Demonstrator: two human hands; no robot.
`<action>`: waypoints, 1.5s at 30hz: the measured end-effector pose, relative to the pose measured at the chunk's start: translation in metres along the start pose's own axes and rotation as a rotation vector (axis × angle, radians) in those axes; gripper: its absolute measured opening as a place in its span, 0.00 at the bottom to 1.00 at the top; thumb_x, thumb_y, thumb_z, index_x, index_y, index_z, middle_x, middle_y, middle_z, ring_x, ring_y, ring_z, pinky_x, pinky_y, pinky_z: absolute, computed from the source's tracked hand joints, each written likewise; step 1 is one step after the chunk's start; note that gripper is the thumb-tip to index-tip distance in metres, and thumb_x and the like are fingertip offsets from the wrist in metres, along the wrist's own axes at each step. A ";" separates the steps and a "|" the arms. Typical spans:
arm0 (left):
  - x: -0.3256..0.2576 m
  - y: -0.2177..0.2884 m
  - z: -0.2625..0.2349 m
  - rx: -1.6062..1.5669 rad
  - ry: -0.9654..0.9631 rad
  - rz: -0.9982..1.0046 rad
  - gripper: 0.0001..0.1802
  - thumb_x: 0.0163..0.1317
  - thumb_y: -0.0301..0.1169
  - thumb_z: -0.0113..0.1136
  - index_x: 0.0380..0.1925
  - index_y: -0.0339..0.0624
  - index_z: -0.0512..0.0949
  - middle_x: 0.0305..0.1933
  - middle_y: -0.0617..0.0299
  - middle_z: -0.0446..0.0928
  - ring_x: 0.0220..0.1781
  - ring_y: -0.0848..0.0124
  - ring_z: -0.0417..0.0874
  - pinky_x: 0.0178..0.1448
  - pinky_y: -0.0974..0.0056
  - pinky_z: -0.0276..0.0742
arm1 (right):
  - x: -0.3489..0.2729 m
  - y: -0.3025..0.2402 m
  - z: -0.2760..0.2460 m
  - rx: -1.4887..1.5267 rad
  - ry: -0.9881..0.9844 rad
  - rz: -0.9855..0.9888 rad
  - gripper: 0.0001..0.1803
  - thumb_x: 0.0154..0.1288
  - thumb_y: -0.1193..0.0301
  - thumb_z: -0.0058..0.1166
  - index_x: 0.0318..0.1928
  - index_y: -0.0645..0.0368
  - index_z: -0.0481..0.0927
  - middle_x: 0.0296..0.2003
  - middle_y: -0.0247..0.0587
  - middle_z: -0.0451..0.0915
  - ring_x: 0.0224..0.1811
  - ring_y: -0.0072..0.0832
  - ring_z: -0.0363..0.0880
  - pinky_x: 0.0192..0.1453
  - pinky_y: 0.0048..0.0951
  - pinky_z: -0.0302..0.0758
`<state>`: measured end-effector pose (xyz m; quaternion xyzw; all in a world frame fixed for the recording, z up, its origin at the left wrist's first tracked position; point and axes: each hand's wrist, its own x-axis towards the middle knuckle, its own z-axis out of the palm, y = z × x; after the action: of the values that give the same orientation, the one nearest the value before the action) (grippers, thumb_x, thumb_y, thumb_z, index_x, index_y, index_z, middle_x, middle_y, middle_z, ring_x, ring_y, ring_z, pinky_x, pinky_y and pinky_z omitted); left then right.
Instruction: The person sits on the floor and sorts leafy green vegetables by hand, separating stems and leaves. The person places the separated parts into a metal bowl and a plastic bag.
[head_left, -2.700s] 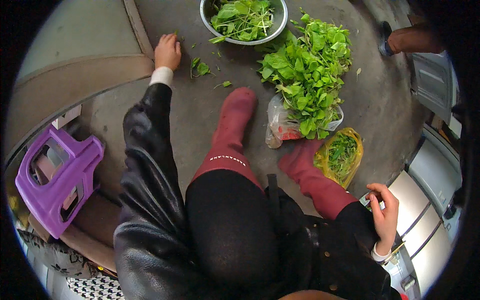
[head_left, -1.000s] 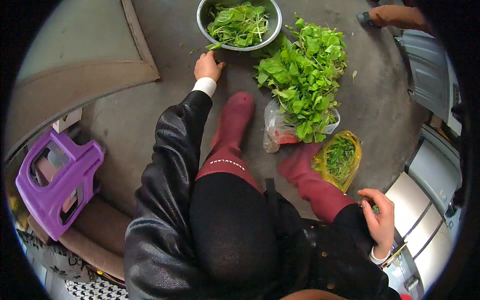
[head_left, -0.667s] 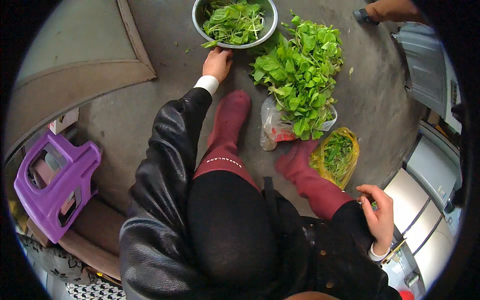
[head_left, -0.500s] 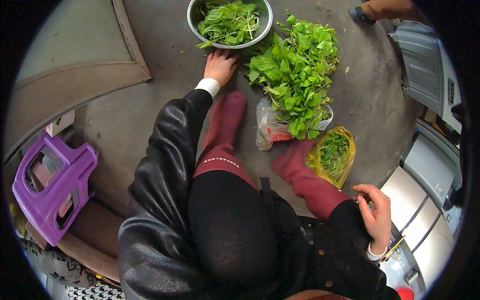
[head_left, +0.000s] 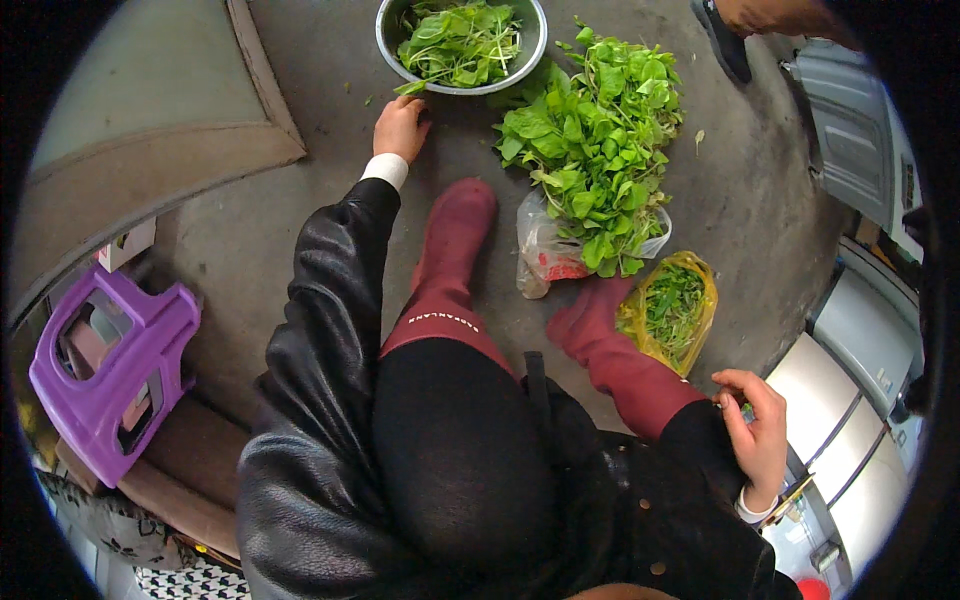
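A person's left hand (head_left: 402, 130) curls just short of a metal bowl (head_left: 541, 50) of greens (head_left: 460, 45), its grasp hidden. Right of the bowl, a leafy heap (head_left: 600, 150) overlaps a clear bag (head_left: 545, 255), seemingly placed within easy reach. The right hand (head_left: 760, 435), well apart from the bowl, bends loosely; its contents are unclear.

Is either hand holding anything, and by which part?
Cannot be told: the left hand is seen from its back, and the green bit at the right hand is too small to judge.
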<state>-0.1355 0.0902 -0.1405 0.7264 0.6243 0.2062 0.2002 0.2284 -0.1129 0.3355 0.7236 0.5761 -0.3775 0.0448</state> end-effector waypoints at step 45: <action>-0.008 0.014 -0.013 -0.049 -0.160 -0.232 0.12 0.56 0.31 0.71 0.40 0.46 0.82 0.42 0.58 0.80 0.46 0.55 0.83 0.51 0.53 0.80 | 0.000 0.002 -0.002 0.011 -0.016 0.015 0.10 0.63 0.81 0.55 0.45 0.64 0.82 0.32 0.44 0.82 0.33 0.32 0.83 0.39 0.30 0.77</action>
<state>-0.1324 0.0803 -0.1222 0.6583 0.6809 0.1383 0.2896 0.2316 -0.1124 0.3362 0.7251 0.5681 -0.3861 0.0481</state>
